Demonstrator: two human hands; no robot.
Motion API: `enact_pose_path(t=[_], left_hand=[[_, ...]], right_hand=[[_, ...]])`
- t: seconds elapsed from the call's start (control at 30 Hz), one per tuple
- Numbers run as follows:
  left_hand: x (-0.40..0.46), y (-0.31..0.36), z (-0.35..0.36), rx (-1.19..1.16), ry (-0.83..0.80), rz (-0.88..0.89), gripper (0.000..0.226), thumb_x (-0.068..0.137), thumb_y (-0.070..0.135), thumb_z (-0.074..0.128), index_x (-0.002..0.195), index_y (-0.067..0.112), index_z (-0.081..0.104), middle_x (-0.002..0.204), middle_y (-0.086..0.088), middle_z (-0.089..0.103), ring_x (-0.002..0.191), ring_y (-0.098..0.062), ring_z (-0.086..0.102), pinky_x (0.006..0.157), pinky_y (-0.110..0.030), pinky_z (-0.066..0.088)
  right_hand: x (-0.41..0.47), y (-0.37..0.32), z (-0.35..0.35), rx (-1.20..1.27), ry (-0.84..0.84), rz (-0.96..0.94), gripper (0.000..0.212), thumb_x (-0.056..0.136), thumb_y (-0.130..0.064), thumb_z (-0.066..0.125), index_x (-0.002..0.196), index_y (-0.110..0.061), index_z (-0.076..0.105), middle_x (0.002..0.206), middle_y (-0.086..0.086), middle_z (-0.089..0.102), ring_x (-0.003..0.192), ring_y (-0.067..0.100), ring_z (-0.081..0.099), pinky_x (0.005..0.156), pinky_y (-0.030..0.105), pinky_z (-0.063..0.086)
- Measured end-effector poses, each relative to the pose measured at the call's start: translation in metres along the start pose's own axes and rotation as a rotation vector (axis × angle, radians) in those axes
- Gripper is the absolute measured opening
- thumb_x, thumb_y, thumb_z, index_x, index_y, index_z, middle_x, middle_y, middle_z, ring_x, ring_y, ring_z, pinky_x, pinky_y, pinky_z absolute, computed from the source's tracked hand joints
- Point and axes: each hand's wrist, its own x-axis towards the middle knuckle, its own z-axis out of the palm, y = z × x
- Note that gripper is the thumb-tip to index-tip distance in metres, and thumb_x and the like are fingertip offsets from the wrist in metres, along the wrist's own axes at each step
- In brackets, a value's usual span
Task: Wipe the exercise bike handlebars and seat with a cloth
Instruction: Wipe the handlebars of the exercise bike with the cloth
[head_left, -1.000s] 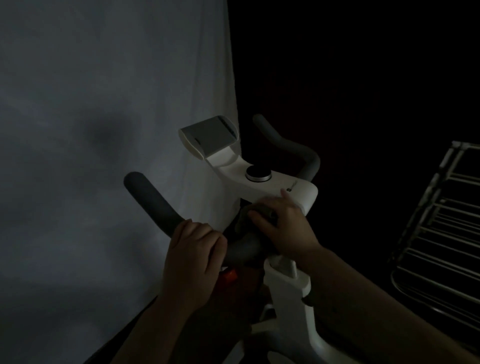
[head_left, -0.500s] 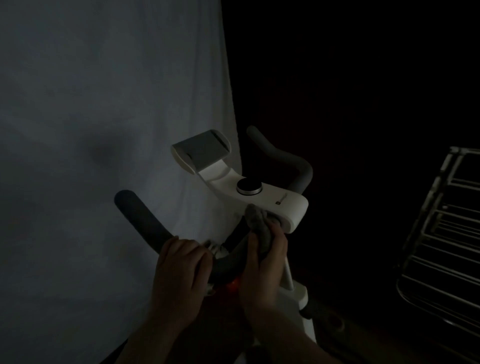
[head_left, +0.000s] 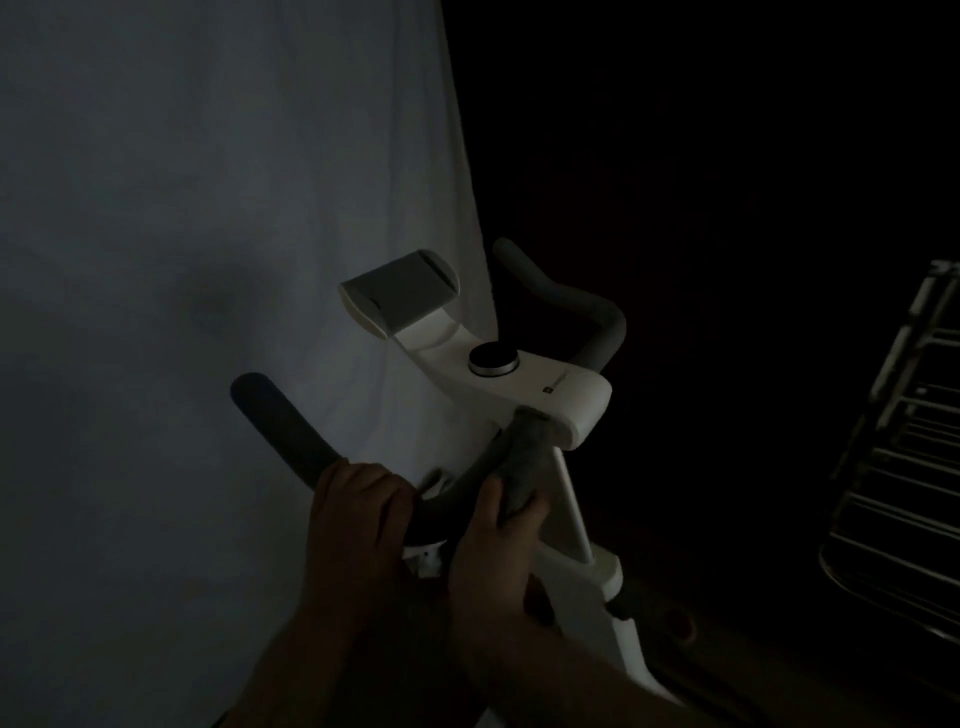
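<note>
Two hands meet us low in the dim head view, both on the exercise bike's handlebars (head_left: 291, 431). Starting at the left, we see a pale sheet (head_left: 208, 260) hanging behind the bike, with the dark left horn of the handlebars standing out against it. Our left hand (head_left: 353, 519) sits where that horn bends toward the middle, its fingers curled over the top of the bar in a firm grip.

Just beside it, our right hand (head_left: 493, 556) wraps a grey cloth (head_left: 524, 462) round the bar; the thumb lies on the near side and the fingers close over the cloth's lower end, so the cloth is pressed against the padded bar. The cloth runs up along the bar until its top end touches the underside of the white console (head_left: 550, 389).

On top of that console we see a round dark knob (head_left: 493, 359), and beyond it a grey tilted holder (head_left: 400, 291) on a white neck; nothing rests in the holder. The right horn of the handlebars rises behind the console into the dark. A white post runs down under the console to the bike's frame.

Far right, well apart from the bike, stands a metal rack (head_left: 893, 467) with thin rails. The seat is out of view.
</note>
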Motion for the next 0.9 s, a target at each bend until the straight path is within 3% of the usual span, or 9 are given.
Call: enact_pose_path(t=[0.07,0.17,0.27,0.37,0.47,0.57,0.67,0.77,0.9], left_hand=[[0.002,0.006,-0.007,0.002,-0.031,-0.018,0.036,0.088,0.020,0.030,0.071,0.017,0.062,0.071,0.002,0.060,0.066,-0.018,0.054,0.074,-0.038,0.042],[0.002,0.008,-0.007,-0.052,-0.044,-0.094,0.026,0.088,0.020,0.035,0.069,0.027,0.051,0.073,0.015,0.046,0.070,-0.007,0.041,0.076,-0.040,0.042],[0.001,0.002,-0.009,-0.073,-0.081,-0.071,0.022,0.089,0.022,0.034,0.071,0.029,0.046,0.075,0.018,0.038,0.073,-0.004,0.034,0.080,-0.042,0.042],[0.003,0.002,-0.017,-0.073,-0.121,-0.053,0.033,0.093,0.028,0.030,0.078,0.026,0.060,0.080,0.018,0.049,0.078,-0.005,0.044,0.089,-0.041,0.042],[0.002,-0.004,-0.018,-0.066,-0.204,0.001,0.036,0.093,0.031,0.030,0.087,0.025,0.065,0.089,0.012,0.061,0.087,-0.012,0.056,0.094,-0.045,0.042],[0.002,-0.009,-0.016,-0.107,-0.239,-0.003,0.036,0.093,0.035,0.030,0.091,0.027,0.064,0.091,0.012,0.060,0.092,-0.013,0.055,0.098,-0.041,0.037],[0.002,-0.013,-0.016,-0.151,-0.240,0.058,0.038,0.092,0.036,0.031,0.094,0.024,0.067,0.093,0.008,0.063,0.093,-0.018,0.057,0.097,-0.038,0.034],[0.006,-0.023,-0.019,-0.233,-0.267,0.092,0.039,0.093,0.042,0.032,0.098,0.028,0.068,0.093,0.012,0.064,0.094,-0.015,0.058,0.092,-0.035,0.035],[0.011,-0.033,-0.020,-0.299,-0.256,0.147,0.038,0.093,0.048,0.033,0.101,0.035,0.067,0.093,0.021,0.064,0.092,-0.008,0.059,0.086,-0.028,0.029]], right_hand=[[0.002,-0.001,0.000,0.022,-0.003,0.035,0.045,0.089,-0.046,0.051,0.127,-0.025,0.039,0.127,0.003,0.055,0.115,0.021,0.054,0.101,0.047,0.042],[0.027,-0.019,0.000,0.113,0.074,0.100,0.023,0.098,-0.028,0.047,0.119,-0.022,0.040,0.121,0.008,0.056,0.113,0.026,0.054,0.100,0.048,0.043],[0.003,-0.012,0.007,0.087,0.095,-0.024,0.035,0.098,-0.026,0.046,0.131,-0.020,0.039,0.128,0.006,0.053,0.118,0.023,0.052,0.100,0.048,0.044],[-0.002,0.000,0.014,0.020,0.199,-0.165,0.023,0.097,-0.027,0.047,0.120,-0.027,0.045,0.117,0.001,0.057,0.108,0.017,0.056,0.094,0.045,0.048],[0.022,-0.011,0.020,-0.162,0.303,-0.234,0.028,0.095,-0.027,0.051,0.121,-0.018,0.050,0.119,-0.002,0.048,0.109,0.016,0.048,0.096,0.043,0.045],[0.018,-0.011,0.012,-0.439,0.259,-0.427,0.030,0.090,-0.026,0.061,0.117,-0.015,0.059,0.121,-0.003,0.045,0.113,0.015,0.042,0.096,0.035,0.044],[0.020,-0.023,-0.003,-0.762,0.081,-0.591,0.034,0.084,-0.029,0.068,0.115,-0.016,0.064,0.119,-0.006,0.044,0.111,0.011,0.042,0.085,0.018,0.040],[0.053,-0.047,-0.003,-0.858,0.052,-0.476,0.034,0.085,-0.031,0.068,0.114,-0.015,0.065,0.108,-0.006,0.041,0.104,0.016,0.051,0.082,0.023,0.045],[0.056,-0.048,0.000,-0.994,-0.005,-0.490,0.033,0.084,-0.038,0.067,0.110,-0.018,0.066,0.105,-0.008,0.040,0.108,0.016,0.045,0.088,0.032,0.047]])
